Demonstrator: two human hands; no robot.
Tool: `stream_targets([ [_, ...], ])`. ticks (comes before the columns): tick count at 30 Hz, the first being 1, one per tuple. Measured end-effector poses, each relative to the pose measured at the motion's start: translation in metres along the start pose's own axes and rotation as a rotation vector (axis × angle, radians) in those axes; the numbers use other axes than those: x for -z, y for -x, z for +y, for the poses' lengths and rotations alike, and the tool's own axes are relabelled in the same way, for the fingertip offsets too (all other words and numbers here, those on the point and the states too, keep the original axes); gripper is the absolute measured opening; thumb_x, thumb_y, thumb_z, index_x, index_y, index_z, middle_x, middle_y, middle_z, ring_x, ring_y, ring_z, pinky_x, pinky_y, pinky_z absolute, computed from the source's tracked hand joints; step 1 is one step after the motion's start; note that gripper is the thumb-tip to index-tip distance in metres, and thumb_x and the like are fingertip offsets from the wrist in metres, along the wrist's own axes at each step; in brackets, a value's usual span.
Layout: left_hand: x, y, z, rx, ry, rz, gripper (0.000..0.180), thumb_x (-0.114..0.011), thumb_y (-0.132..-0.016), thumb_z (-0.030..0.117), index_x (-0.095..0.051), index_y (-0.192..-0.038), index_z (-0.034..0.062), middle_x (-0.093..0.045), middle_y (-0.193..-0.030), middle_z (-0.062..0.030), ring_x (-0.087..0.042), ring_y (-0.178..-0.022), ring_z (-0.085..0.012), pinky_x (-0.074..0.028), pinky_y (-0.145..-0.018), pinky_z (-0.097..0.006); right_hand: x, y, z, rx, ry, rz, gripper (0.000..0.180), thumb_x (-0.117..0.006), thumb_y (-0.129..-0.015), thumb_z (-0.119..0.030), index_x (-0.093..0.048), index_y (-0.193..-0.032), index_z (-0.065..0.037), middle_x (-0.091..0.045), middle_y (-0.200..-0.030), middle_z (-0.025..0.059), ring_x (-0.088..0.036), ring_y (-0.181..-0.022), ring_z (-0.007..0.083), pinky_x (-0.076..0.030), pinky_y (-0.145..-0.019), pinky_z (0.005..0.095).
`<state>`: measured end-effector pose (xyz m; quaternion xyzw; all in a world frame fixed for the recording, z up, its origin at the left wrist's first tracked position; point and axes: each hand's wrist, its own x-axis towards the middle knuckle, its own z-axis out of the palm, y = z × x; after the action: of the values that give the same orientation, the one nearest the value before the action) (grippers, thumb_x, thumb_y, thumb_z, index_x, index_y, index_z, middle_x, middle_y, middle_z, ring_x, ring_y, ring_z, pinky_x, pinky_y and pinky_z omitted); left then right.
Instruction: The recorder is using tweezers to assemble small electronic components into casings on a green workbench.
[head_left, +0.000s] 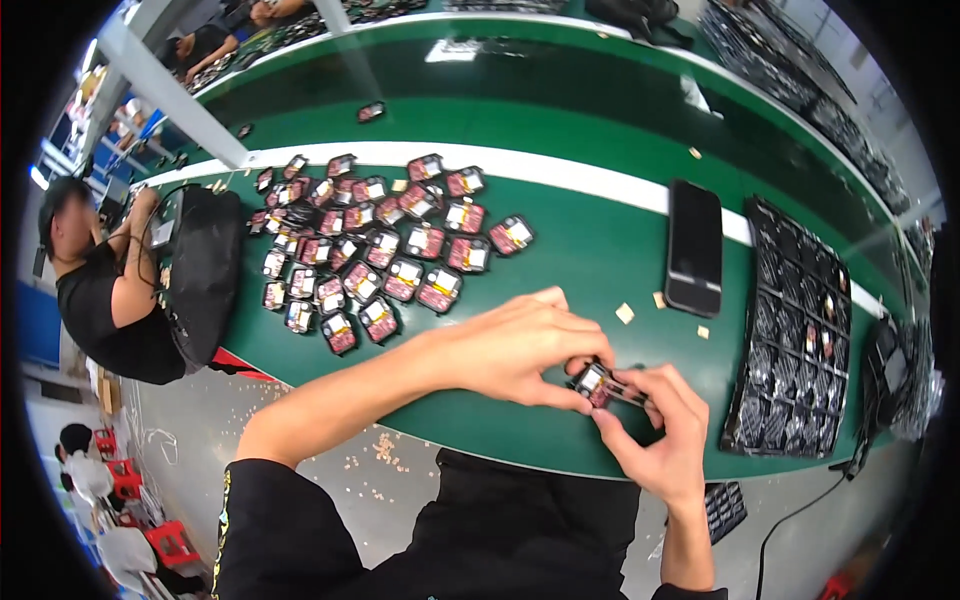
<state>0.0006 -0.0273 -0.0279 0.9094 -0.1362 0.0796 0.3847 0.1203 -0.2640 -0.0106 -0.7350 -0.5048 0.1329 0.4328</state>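
Above the near edge of the green table, both my hands meet around a small black-edged module (pixel 592 381) with a pink-and-white face. My left hand (pixel 520 345) pinches it between thumb and fingers from the left. From the right, my right hand (pixel 665 430) closes on its other side, thumb at the lower edge. Slim greyish prongs (pixel 627 392) show between the right fingers and the module; what they belong to is hidden. A loose group of several similar modules (pixel 424 240) lies left of centre, many with yellow strips and white patches.
A black phone (pixel 694 250) lies right of centre, with small tan chips (pixel 625 313) nearby. Farther right is a black compartment tray (pixel 790 340). A black bag (pixel 205 270) hangs by the table's left end, near a seated person (pixel 115 290). A conveyor belt (pixel 560 110) runs behind.
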Motion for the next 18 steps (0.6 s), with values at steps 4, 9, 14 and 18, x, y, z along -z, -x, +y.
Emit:
stream_targets([
  [4, 0.002, 0.004, -0.003, 0.048, 0.033, -0.027, 0.056, -0.091, -0.090, 0.035, -0.066, -0.135, 0.0133, -0.070, -0.090, 0.0040, -0.068, -0.082, -0.0198, -0.042, -0.090, -0.038, -0.004, -0.005, 0.001, 0.011, 0.015, 0.003, 0.050, -0.096, -0.075, -0.007, -0.079, -0.121, 0.001, -0.073, -0.097, 0.0097, -0.077, -0.084, 0.0214, -0.061, -0.073, 0.0324],
  [9, 0.011, 0.000, 0.004, 0.088, 0.057, -0.069, 0.062, -0.092, -0.087, 0.030, -0.062, -0.138, 0.0129, -0.072, -0.095, 0.0022, -0.069, -0.088, -0.0237, -0.043, -0.095, -0.040, -0.004, -0.003, 0.002, 0.019, 0.037, 0.018, 0.052, -0.098, -0.074, -0.010, -0.080, -0.123, -0.001, -0.073, -0.096, 0.0075, -0.076, -0.081, 0.0202, -0.059, -0.070, 0.0322],
  [14, 0.023, -0.010, 0.016, 0.112, 0.038, -0.166, 0.069, -0.094, -0.083, 0.025, -0.061, -0.143, 0.0126, -0.074, -0.103, 0.0003, -0.068, -0.088, -0.0212, -0.044, -0.098, -0.039, -0.005, -0.001, 0.013, 0.096, 0.090, 0.089, 0.046, -0.095, -0.077, -0.020, -0.077, -0.118, -0.007, -0.072, -0.097, 0.0060, -0.075, -0.074, 0.0250, -0.059, -0.064, 0.0372],
  [18, 0.046, -0.010, 0.029, 0.268, 0.210, -0.130, 0.066, -0.096, -0.078, 0.016, -0.072, -0.139, 0.0090, -0.077, -0.110, -0.0019, -0.067, -0.084, -0.0143, -0.052, -0.092, -0.036, -0.001, 0.011, 0.008, 0.078, 0.113, 0.077, 0.040, -0.090, -0.078, -0.023, -0.072, -0.111, -0.008, -0.067, -0.096, 0.0058, -0.076, -0.077, 0.0278, -0.059, -0.063, 0.0411],
])
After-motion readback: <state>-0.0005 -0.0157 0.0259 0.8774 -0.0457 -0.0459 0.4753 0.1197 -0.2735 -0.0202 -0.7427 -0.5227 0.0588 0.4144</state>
